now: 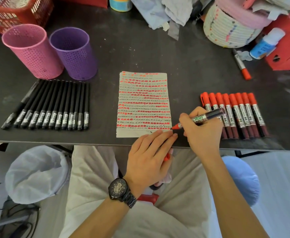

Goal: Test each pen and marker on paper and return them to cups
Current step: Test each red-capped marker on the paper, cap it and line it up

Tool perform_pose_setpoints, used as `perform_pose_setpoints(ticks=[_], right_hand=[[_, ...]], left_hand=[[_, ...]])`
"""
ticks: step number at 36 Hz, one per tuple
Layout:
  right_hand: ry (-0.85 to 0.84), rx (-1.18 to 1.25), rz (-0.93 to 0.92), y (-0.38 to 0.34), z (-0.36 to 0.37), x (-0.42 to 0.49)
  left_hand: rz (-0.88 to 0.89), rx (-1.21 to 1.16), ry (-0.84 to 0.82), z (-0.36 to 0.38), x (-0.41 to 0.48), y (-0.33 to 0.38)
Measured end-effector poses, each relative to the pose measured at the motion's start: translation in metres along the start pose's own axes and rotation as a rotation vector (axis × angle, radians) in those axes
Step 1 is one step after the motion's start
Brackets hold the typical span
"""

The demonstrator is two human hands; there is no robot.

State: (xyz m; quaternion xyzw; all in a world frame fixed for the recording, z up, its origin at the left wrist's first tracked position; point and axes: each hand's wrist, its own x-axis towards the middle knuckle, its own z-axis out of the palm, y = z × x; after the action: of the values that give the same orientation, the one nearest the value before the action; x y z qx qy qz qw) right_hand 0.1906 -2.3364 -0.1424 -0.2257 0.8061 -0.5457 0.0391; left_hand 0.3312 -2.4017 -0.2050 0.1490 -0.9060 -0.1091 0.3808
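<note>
Two hands at table (pixel 140 54) edge, right hand (pixel 203 133) fingers closed round uncapped marker (pixel 201 118), tip at paper (pixel 143 103) lower right corner, left hand (pixel 149 158) flat on paper, seemingly pinching red cap (pixel 167 157), pink cup (pixel 32 50), purple cup (pixel 74 52) far left.

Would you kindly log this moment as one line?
right hand: red marker, tip at paper corner | left hand: steadying paper, red cap | cups: look empty
</note>
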Motion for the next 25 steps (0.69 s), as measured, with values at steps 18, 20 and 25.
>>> perform_pose_setpoints(ticks=[18,20,25], right_hand=[[-0.01,-0.016,0.01,-0.0028,-0.0014,0.0004],[-0.014,-0.005,0.015,-0.0029,-0.0015,0.0005],[-0.017,0.005,0.016,-0.0025,-0.0018,0.0007]], left_hand=[[-0.014,-0.023,-0.02,-0.0017,0.0004,0.0001],[-0.018,-0.02,-0.025,-0.0021,0.0005,0.0004],[-0.024,-0.022,-0.053,-0.0031,0.0002,0.0003]])
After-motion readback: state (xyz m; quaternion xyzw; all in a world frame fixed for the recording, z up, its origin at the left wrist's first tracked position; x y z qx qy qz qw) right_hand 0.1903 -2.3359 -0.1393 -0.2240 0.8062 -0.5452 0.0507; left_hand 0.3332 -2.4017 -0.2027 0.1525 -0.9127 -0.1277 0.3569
